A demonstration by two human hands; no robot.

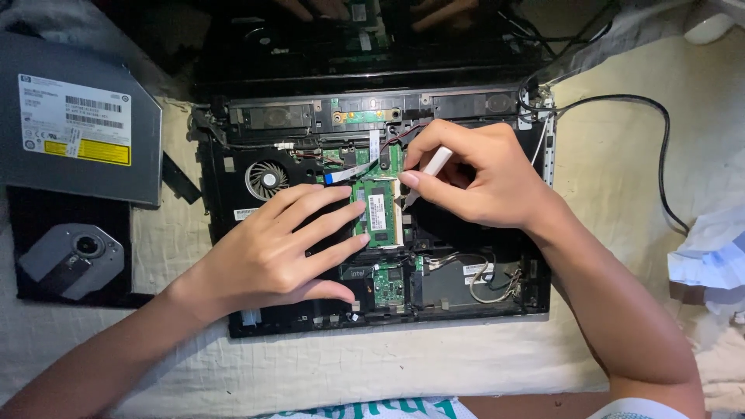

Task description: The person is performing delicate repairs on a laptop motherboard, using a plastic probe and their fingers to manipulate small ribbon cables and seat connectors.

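An opened laptop base [233, 233] lies on a pale cloth [605, 326], its cover off so that the boards and wiring show. The left hand [272, 248] rests flat over the middle of the base, fingers spread and extended to the right, with the fingertips [358, 208] touching the left edge of a green memory module [378, 213] seated near the centre of the board; its grip is loose and apart, clamped on nothing. The right hand [481, 174] comes in from the right and its grip is together on a slim white tool [429, 172], held like a pen between thumb and forefinger, the dark tip angled down and to the left so that it meets the right edge of the memory module. Left of the module, a round cooling fan [266, 180] sits in the base, partly beside the left hand's knuckles. Below the module a smaller green card [388, 285] sits beside a bundle of pale wires [485, 283]. A black cable [660, 147] loops from the upper right corner of the base over the cloth. At far left a grey optical drive [77, 124] with a white label lies apart from the base, and below it a second drive part [74, 252] with a round hub. Crumpled white paper [710, 256] lies at the right edge.
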